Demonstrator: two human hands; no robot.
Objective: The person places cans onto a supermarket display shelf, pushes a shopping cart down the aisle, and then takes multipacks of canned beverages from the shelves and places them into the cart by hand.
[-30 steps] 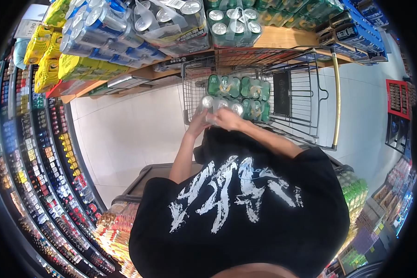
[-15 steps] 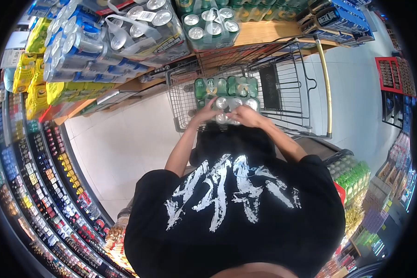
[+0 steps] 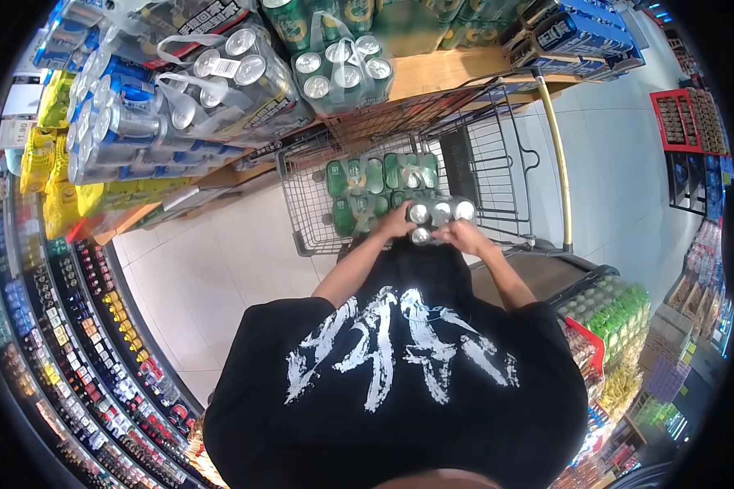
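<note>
A plastic-wrapped pack of cans point(image 3: 441, 213), silver tops up, is held between my two hands at the near side of a wire shopping cart point(image 3: 303, 242). My left hand point(image 3: 394, 222) grips the pack's left end with bent fingers. On the pack's near right side, my right hand point(image 3: 463, 236) is closed on it. Several packs of green cans lie in the cart, one point(image 3: 355, 177) at the back left and another point(image 3: 412, 171) beside it. More green cans point(image 3: 353, 213) lie just left of my left hand.
Wrapped can packs point(image 3: 342, 75) fill the wooden shelf point(image 3: 440, 73) beyond the cart. A yellow cart handle point(image 3: 555, 163) stands to the right. Shelves of small goods point(image 3: 81, 326) curve along the left. Green-topped produce packs point(image 3: 616, 314) are at the right.
The held pack and both hands have moved right and nearer to my body. More of the green cans in the cart now show left of my hands. The view has shifted slightly.
</note>
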